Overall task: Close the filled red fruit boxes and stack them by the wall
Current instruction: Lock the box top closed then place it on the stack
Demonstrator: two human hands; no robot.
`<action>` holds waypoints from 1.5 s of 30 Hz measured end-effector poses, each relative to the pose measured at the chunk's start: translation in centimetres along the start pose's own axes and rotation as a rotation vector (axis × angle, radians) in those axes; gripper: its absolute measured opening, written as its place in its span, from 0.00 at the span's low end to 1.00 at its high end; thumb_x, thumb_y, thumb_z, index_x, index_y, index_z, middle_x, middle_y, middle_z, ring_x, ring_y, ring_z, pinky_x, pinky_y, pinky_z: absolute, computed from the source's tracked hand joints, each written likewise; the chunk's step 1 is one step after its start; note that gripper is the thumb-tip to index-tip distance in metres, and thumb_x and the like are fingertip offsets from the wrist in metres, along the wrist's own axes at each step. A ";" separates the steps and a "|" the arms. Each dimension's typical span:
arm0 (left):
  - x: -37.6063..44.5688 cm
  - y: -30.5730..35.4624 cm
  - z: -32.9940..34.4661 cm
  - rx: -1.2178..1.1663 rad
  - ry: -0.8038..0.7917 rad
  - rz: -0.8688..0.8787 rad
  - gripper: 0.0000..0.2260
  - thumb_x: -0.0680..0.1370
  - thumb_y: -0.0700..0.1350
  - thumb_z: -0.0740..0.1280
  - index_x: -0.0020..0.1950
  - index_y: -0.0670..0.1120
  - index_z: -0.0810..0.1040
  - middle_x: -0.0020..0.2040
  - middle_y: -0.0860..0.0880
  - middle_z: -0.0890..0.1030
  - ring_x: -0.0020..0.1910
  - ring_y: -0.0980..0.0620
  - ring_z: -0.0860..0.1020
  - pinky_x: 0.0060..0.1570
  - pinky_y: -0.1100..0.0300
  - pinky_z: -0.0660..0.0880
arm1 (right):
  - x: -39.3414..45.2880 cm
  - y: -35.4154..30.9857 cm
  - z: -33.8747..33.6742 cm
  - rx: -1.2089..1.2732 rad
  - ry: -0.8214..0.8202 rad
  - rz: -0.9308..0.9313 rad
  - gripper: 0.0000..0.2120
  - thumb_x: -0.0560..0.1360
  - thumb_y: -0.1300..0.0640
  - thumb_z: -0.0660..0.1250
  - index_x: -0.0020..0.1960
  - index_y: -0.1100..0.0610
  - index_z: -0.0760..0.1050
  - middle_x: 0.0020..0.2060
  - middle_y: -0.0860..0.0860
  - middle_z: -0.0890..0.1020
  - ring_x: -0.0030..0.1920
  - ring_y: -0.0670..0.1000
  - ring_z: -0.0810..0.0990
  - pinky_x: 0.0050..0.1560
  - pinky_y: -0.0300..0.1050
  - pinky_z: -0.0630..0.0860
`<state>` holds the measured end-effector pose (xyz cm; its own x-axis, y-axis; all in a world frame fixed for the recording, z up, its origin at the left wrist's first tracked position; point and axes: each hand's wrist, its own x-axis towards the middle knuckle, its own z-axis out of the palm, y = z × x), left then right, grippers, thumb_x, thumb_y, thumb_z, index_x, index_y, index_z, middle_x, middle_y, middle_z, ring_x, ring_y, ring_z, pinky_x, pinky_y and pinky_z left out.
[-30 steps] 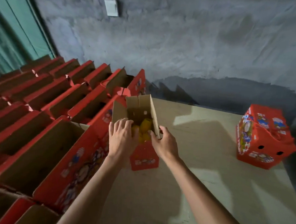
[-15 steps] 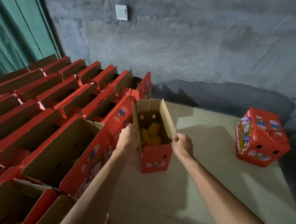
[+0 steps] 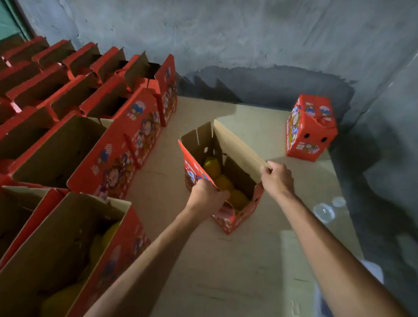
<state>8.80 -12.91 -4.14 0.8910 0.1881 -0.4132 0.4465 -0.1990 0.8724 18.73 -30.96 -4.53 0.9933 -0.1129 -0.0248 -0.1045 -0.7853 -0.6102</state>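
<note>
An open red fruit box (image 3: 234, 215) with yellow fruit (image 3: 223, 183) inside stands on the cardboard-covered floor (image 3: 233, 268) in the middle of the view. My left hand (image 3: 207, 198) grips its near left flap. My right hand (image 3: 278, 177) grips the near end of the tall right flap, which stands upright. A closed red box (image 3: 308, 129) sits at the far right beside the grey wall (image 3: 234, 33).
Rows of open red boxes (image 3: 84, 118) fill the left side, the nearest (image 3: 60, 254) holding yellow fruit. Clear plastic lids (image 3: 326, 210) lie on the dark floor at the right. The wall corner is at the far right.
The box has been pulled away from the rows toward the right and turned. Both hands have stayed on its flaps.
</note>
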 end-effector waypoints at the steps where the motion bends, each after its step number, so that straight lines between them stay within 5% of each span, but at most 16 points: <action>1: -1.1 -0.5 1.6 -0.076 -0.030 -0.021 0.07 0.76 0.35 0.67 0.44 0.31 0.82 0.36 0.37 0.85 0.34 0.43 0.86 0.36 0.45 0.85 | -0.6 0.9 -0.6 0.002 0.017 -0.001 0.10 0.80 0.57 0.65 0.44 0.63 0.75 0.42 0.61 0.82 0.45 0.64 0.79 0.44 0.53 0.74; 4: -4.2 -1.4 6.2 -0.295 -0.162 -0.120 0.13 0.81 0.35 0.65 0.52 0.22 0.76 0.33 0.38 0.84 0.29 0.44 0.84 0.31 0.51 0.84 | -1.9 3.2 -2.1 0.003 0.062 0.016 0.09 0.80 0.57 0.65 0.44 0.62 0.76 0.42 0.60 0.83 0.44 0.63 0.80 0.44 0.53 0.78; 7: -7.0 -1.8 9.6 -0.430 -0.306 -0.197 0.15 0.85 0.39 0.60 0.48 0.27 0.75 0.32 0.39 0.84 0.28 0.46 0.84 0.29 0.56 0.82 | -3.1 4.6 -3.2 0.021 0.072 0.053 0.06 0.79 0.58 0.66 0.49 0.60 0.79 0.47 0.60 0.84 0.49 0.63 0.82 0.50 0.54 0.81; 13: -9.7 -3.0 10.7 -0.335 -0.525 -0.223 0.20 0.87 0.48 0.55 0.51 0.33 0.76 0.41 0.35 0.85 0.32 0.42 0.85 0.29 0.56 0.81 | -5.8 5.5 -2.9 -0.015 0.087 0.062 0.25 0.80 0.62 0.66 0.76 0.62 0.66 0.70 0.61 0.75 0.68 0.62 0.76 0.66 0.54 0.73; 17: -7.5 -1.5 7.7 -0.242 -0.217 0.125 0.14 0.84 0.46 0.62 0.47 0.39 0.80 0.40 0.42 0.87 0.34 0.42 0.86 0.32 0.54 0.81 | -7.9 4.4 -1.8 -0.243 0.193 -0.061 0.32 0.81 0.63 0.63 0.81 0.68 0.54 0.80 0.65 0.59 0.80 0.62 0.60 0.78 0.51 0.59; 20: -4.2 0.6 5.4 -0.112 0.124 0.309 0.09 0.82 0.47 0.66 0.57 0.42 0.79 0.50 0.47 0.85 0.50 0.45 0.85 0.48 0.58 0.81 | -9.6 2.5 -0.7 -0.154 0.255 -0.083 0.32 0.83 0.58 0.63 0.81 0.67 0.54 0.81 0.64 0.54 0.82 0.61 0.54 0.80 0.56 0.58; 21: -3.2 0.9 4.9 -0.026 0.183 0.307 0.14 0.81 0.48 0.67 0.63 0.42 0.76 0.56 0.47 0.82 0.57 0.46 0.81 0.54 0.61 0.78 | -10.2 2.2 -0.4 -0.115 0.273 -0.059 0.35 0.83 0.54 0.65 0.81 0.66 0.53 0.82 0.64 0.52 0.82 0.62 0.52 0.79 0.57 0.58; 26: 0.1 -0.1 3.2 0.241 0.382 0.335 0.30 0.81 0.46 0.66 0.77 0.36 0.58 0.79 0.35 0.58 0.79 0.36 0.54 0.78 0.42 0.54 | -11.5 3.6 0.6 -0.058 0.331 0.072 0.44 0.81 0.46 0.65 0.81 0.71 0.45 0.80 0.70 0.49 0.82 0.65 0.49 0.81 0.56 0.54; 30: 2.4 -1.9 1.3 0.259 0.383 0.304 0.41 0.81 0.50 0.68 0.82 0.36 0.45 0.83 0.36 0.47 0.82 0.39 0.45 0.81 0.45 0.46 | -11.2 5.6 1.0 -0.175 0.298 0.113 0.45 0.80 0.44 0.65 0.81 0.70 0.47 0.78 0.67 0.63 0.79 0.63 0.63 0.80 0.57 0.55; 33: 4.3 -3.0 0.3 0.364 0.357 0.242 0.42 0.80 0.53 0.69 0.82 0.38 0.46 0.82 0.37 0.56 0.82 0.39 0.54 0.81 0.45 0.49 | -11.1 6.9 1.5 -0.316 0.261 0.107 0.46 0.80 0.44 0.65 0.81 0.69 0.44 0.72 0.61 0.75 0.73 0.57 0.73 0.81 0.57 0.49; 35: 5.4 -3.7 0.1 0.442 0.275 0.237 0.37 0.80 0.53 0.69 0.81 0.43 0.53 0.78 0.41 0.67 0.78 0.42 0.63 0.79 0.42 0.51 | -11.2 7.0 2.3 -0.284 0.273 0.081 0.45 0.81 0.44 0.65 0.82 0.67 0.44 0.68 0.58 0.79 0.69 0.56 0.77 0.80 0.56 0.56; 37: 5.9 -4.4 0.1 0.496 0.167 0.306 0.31 0.81 0.52 0.68 0.80 0.48 0.59 0.74 0.46 0.73 0.73 0.43 0.70 0.77 0.40 0.58 | -11.3 7.1 3.3 -0.266 0.220 0.064 0.41 0.81 0.45 0.64 0.82 0.65 0.48 0.70 0.60 0.76 0.69 0.59 0.75 0.75 0.55 0.67; 41: 6.0 -6.4 -0.2 0.653 0.105 0.465 0.30 0.82 0.45 0.65 0.83 0.52 0.58 0.78 0.47 0.67 0.75 0.43 0.68 0.71 0.42 0.69 | -12.0 8.2 5.5 -0.364 0.087 0.037 0.36 0.83 0.43 0.56 0.83 0.63 0.52 0.83 0.62 0.51 0.81 0.62 0.55 0.80 0.55 0.58; 45: 5.7 -7.2 -0.3 0.857 0.157 0.451 0.29 0.83 0.51 0.62 0.83 0.56 0.58 0.79 0.50 0.62 0.76 0.45 0.65 0.71 0.42 0.66 | -10.7 9.6 5.3 -0.206 0.098 -0.057 0.30 0.86 0.46 0.55 0.81 0.63 0.58 0.83 0.60 0.52 0.82 0.60 0.54 0.81 0.53 0.57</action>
<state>10.64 -10.13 -12.69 0.9993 0.0362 0.0060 0.0302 -0.9027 0.4292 7.38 -34.07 -14.35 0.9894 -0.1155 0.0884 -0.0661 -0.8985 -0.4339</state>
